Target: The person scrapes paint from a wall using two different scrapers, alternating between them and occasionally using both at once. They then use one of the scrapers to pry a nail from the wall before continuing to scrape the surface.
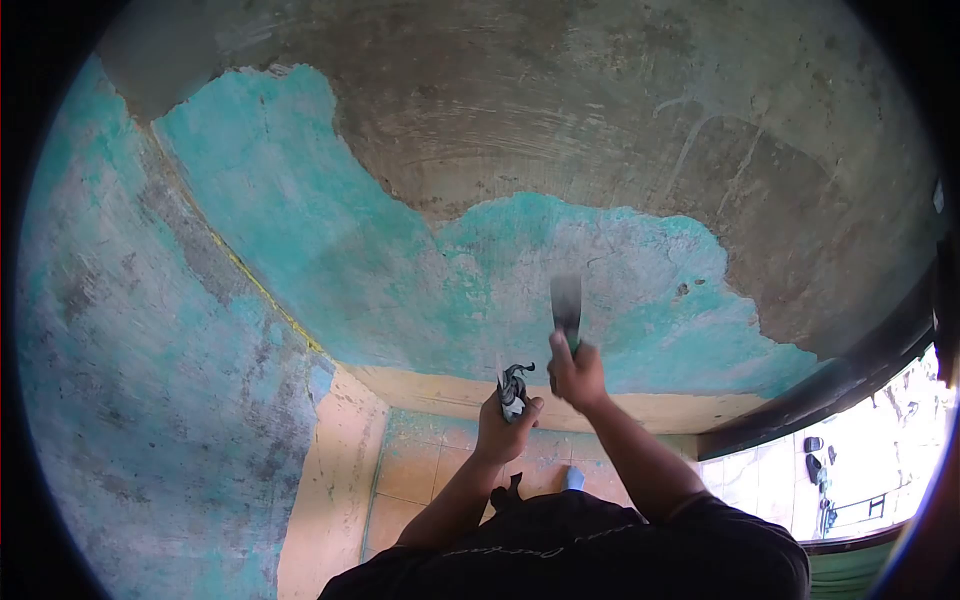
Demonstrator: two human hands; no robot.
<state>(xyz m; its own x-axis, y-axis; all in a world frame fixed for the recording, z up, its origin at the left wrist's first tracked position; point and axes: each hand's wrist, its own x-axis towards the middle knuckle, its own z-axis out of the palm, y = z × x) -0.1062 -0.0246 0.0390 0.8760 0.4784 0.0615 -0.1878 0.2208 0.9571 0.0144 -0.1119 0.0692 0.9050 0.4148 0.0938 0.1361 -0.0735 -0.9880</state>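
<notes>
My right hand (pixel 577 375) is closed round the greenish handle of a putty knife (pixel 566 300), its wide blade pointing up and smeared by motion. Behind the blade in this view is the wall (pixel 540 250), with turquoise and whitish paint low down and bare grey-brown plaster above a ragged edge. To the left, my left hand (pixel 508 430) grips a crumpled black-and-white bundle (pixel 514 390) that looks like plastic or cloth. A thin pale edge stands up beside the bundle; its kind is hidden by blur and my fingers.
A second wall (pixel 170 350) with patchy blue paint meets this one at a yellow-lined corner (pixel 265 290). Below are a cream band (pixel 440 385) and a tiled floor (pixel 405 470). At right, a dark frame (pixel 800 405) borders a bright opening with footwear (pixel 814 466) on the ground.
</notes>
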